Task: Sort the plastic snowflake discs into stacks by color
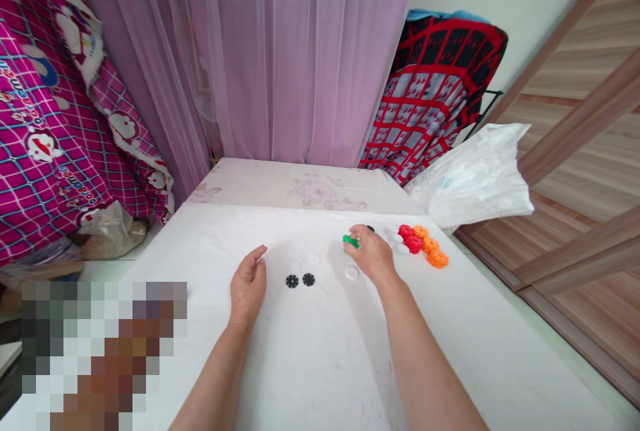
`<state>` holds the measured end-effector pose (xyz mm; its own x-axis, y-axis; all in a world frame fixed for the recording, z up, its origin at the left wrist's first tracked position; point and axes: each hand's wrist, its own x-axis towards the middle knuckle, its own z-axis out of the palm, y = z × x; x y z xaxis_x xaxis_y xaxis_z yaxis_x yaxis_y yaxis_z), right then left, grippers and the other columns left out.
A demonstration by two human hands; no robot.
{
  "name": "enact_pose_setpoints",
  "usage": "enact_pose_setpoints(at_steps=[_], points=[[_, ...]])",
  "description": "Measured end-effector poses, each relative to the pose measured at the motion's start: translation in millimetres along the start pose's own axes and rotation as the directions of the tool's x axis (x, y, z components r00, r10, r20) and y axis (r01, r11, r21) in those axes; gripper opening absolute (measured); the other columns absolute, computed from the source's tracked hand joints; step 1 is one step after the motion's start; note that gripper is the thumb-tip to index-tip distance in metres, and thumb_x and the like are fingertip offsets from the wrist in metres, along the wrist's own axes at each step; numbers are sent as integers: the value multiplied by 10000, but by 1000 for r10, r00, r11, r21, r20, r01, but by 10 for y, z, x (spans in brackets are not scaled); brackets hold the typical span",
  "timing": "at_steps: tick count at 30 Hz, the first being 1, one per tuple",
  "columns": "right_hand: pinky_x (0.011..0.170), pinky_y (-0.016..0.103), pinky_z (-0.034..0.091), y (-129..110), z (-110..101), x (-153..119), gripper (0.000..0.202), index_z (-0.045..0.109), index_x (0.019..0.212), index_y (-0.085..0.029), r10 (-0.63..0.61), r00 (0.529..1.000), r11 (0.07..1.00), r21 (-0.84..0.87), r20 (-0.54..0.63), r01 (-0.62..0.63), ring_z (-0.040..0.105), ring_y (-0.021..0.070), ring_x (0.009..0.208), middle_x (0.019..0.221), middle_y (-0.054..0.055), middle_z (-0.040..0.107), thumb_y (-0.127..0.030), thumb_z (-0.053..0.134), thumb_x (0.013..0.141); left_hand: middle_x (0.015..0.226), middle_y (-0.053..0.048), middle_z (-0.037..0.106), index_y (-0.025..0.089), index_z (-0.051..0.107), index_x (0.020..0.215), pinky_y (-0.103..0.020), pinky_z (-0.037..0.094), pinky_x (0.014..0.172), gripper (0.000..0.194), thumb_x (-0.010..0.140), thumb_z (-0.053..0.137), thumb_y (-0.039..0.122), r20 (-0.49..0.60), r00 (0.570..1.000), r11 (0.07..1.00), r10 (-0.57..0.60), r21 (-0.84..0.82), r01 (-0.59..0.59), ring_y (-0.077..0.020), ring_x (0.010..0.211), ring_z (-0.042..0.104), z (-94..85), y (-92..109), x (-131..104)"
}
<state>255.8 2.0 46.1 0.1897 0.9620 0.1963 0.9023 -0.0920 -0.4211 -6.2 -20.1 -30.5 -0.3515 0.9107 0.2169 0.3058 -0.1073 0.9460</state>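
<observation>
My right hand pinches a green notched disc between thumb and fingers, above the table. My left hand hovers at the left with nothing in it, its fingers stretched out and the thumb apart. Between the hands lie two black notched discs, the left one close beside the right one. Just behind them are several white discs, faint against the white cloth. Another white disc rests below my right hand. Part of a black disc shows behind that hand.
Red discs, orange discs and white discs lie grouped at the right. A white plastic bag stands at the table's right rear edge. Purple curtains hang behind the white-covered table. A pixelated patch covers the lower left.
</observation>
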Motion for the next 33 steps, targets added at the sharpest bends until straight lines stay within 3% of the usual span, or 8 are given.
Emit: enact_pose_setpoints(at_steps=[5, 16, 24, 28, 33], points=[[675, 274, 409, 340, -79, 44, 283, 609, 1035, -253, 30, 998, 999, -18, -58, -31, 621, 166, 805, 987, -10, 715, -283, 619, 753, 1174, -37, 696, 245, 684, 1063, -400, 430, 1047, 301, 825, 519, 325, 0, 1000, 1000, -3, 10, 3, -200, 1106, 626, -14, 30, 4], [699, 264, 402, 228, 4, 98, 274, 622, 1031, -235, -8, 1000, 997, -79, 20, 10, 615, 169, 874, 1009, 8, 706, -205, 598, 759, 1194, -40, 686, 239, 680, 1079, -410, 400, 1081, 310, 835, 512, 332, 12, 1000, 1000, 17, 25, -17, -203, 1147, 605, -19, -60, 31], [738, 267, 427, 201, -13, -103, 199, 654, 963, -230, -82, 993, 996, -32, -88, 80, 602, 154, 812, 977, 18, 684, -198, 523, 816, 1206, -39, 681, 246, 675, 1091, -421, 389, 1089, 314, 836, 514, 334, 21, 1000, 1000, 5, 30, -5, -207, 1160, 597, -19, -66, 32], [760, 249, 432, 14, 152, -220, 222, 659, 932, -233, -168, 985, 986, 13, 31, 168, 612, 134, 784, 966, 9, 686, -142, 483, 831, 1192, -43, 687, 242, 680, 1074, -416, 403, 1077, 307, 827, 523, 334, 12, 1000, 1000, 6, 7, -6, -207, 1147, 604, -14, -43, 27], [825, 250, 432, -238, 386, -273, 251, 644, 1031, -226, -211, 960, 977, 40, 181, 207, 626, 142, 866, 1079, 27, 679, -159, 542, 811, 1164, -45, 698, 235, 684, 1050, -403, 417, 1066, 291, 823, 526, 324, 2, 1000, 1000, 13, -12, -13, -201, 1139, 612, -4, -10, 19]])
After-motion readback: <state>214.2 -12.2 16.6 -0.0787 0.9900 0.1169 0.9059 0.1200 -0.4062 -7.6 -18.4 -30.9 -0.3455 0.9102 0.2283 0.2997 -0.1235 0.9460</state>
